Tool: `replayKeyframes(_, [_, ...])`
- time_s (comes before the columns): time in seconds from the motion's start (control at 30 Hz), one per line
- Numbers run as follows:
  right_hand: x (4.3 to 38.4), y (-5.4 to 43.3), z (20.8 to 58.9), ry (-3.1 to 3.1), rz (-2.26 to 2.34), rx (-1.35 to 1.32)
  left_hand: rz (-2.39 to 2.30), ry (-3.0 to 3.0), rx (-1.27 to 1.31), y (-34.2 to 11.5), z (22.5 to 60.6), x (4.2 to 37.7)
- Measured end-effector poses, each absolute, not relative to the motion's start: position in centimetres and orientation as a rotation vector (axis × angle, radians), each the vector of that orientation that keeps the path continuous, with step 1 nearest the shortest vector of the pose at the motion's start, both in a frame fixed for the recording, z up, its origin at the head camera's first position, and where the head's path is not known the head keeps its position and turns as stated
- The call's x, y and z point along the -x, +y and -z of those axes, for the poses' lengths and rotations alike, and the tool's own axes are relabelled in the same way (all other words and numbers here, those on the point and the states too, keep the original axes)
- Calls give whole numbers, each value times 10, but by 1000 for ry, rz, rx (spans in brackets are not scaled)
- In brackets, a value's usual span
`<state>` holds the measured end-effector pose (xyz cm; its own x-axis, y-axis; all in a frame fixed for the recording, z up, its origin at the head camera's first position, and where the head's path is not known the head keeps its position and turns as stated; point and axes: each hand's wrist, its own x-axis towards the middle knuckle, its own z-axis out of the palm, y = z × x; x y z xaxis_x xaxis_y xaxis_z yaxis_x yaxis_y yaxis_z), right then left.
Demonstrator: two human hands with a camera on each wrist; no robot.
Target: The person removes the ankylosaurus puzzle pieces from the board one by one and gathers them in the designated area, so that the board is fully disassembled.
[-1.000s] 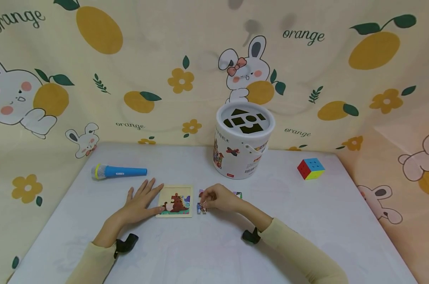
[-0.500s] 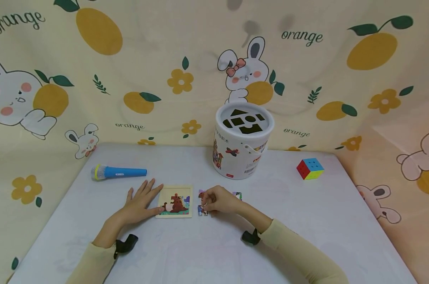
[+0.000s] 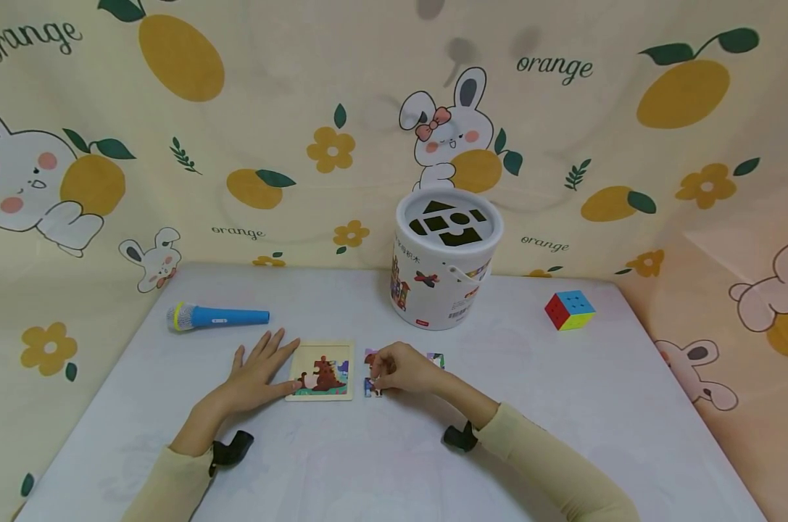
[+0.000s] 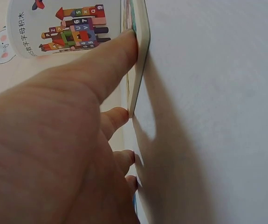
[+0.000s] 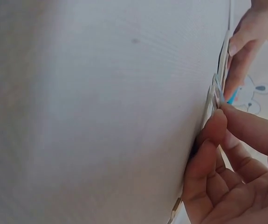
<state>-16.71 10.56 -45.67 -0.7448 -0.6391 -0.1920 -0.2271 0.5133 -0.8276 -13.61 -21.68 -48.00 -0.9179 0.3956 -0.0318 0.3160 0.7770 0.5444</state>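
Observation:
My left hand (image 3: pixel 253 377) lies with fingers spread at the left side of a square wooden jigsaw tray (image 3: pixel 351 371). Its thumb presses on the tray's near left corner; the left wrist view has the thumb on the tray rim (image 4: pixel 143 42). Inside the tray sits a partly assembled picture of a brown animal (image 3: pixel 328 375). Just right of the tray, my right hand (image 3: pixel 407 367) pinches a small jigsaw piece (image 5: pixel 216 91) between thumb and index finger, low over the tabletop. Other loose pieces (image 3: pixel 438 359) lie around and partly under that hand.
A white lidded bucket (image 3: pixel 442 268) with shape-cut holes stands behind the right hand. A blue toy microphone (image 3: pixel 227 316) lies at the back left, and a puzzle cube (image 3: pixel 570 310) sits at the back right. Patterned cloth (image 3: pixel 367 109) hangs behind the table.
My right hand has shifted slightly toward me, and the piece at its fingertips has come a little nearer with it. My left hand keeps its place on the tray.

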Motion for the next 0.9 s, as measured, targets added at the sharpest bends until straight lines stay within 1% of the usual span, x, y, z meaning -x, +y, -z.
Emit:
replayKeyframes(0.67, [165,106,454,2357,1082,771,-818,2821,-562,-215,478,135])
replayKeyframes(0.9, [166,99,445,2368,1089,771,-804,2824,-547,-214,477,135])
